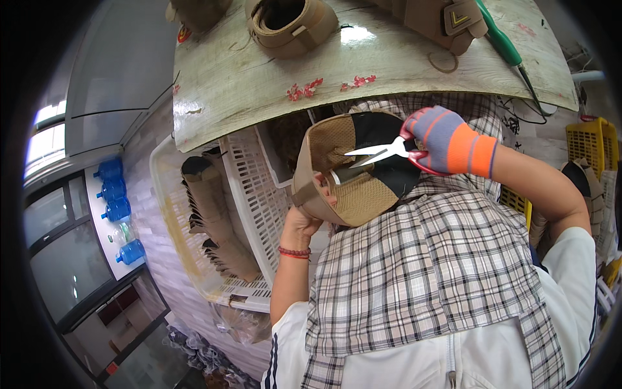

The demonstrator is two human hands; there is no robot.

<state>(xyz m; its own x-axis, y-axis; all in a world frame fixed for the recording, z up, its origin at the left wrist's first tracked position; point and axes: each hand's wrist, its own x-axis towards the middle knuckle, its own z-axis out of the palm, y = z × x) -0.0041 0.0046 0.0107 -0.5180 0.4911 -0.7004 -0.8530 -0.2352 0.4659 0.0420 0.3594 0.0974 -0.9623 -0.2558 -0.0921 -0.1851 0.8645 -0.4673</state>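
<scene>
My left hand (315, 206), bare with a red bracelet at the wrist, grips a tan cap (364, 200) by its left edge. The cap's opening faces up, showing tan mesh and a black panel inside. In my right hand (447, 139), which wears a grey and orange glove, is a pair of scissors (387, 150) with red handles. The scissors' blades are spread and point left, over the inside of the cap. A strap-like band lies inside the cap near my left fingers; its details are too small to tell.
Ahead is a wood-patterned table (233, 107) with several tan caps (301, 32) and a green-handled tool (502, 39) with a thin dark tip. White plastic baskets (256, 188) stand at left, one with stacked caps (214, 201). A yellow crate (606, 139) is at right.
</scene>
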